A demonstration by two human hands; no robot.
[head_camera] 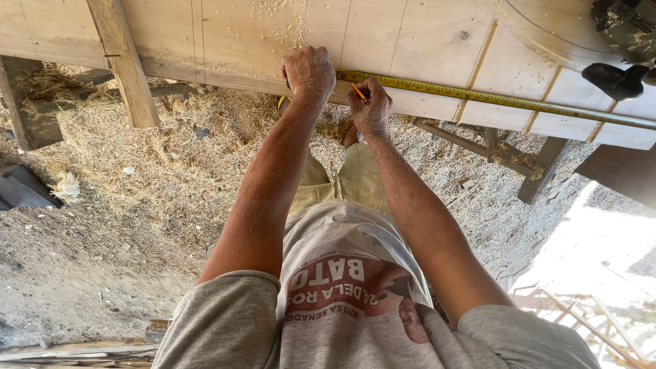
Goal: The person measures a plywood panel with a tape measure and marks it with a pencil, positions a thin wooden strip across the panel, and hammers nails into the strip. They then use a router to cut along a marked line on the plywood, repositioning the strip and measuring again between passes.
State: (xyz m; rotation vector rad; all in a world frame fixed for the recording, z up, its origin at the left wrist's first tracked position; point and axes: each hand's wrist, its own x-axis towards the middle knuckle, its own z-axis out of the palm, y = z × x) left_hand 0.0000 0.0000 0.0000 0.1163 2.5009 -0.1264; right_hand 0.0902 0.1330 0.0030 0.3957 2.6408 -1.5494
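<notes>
Closest to me, my two forearms reach out over my grey shirt toward the near edge of the wooden panel (424,48). My left hand (309,72) is curled over that edge, pressing down on the near end of the yellow tape measure (478,94); its fingers wrap the edge, so I cannot tell exactly how they grip underneath. My right hand (370,109) is pinched shut on a yellow pencil (359,92), its tip just at the tape's lower edge. To mark well, I judge I should keep the tape flat and taut along the edge, hold the left hand steady so the end does not slip, and bring the pencil tip square to the graduation. Farther out, the tape runs off to the right across the boards, sawdust (280,24) lies on the panel, and a dark tool (615,78) rests near the far right.
</notes>
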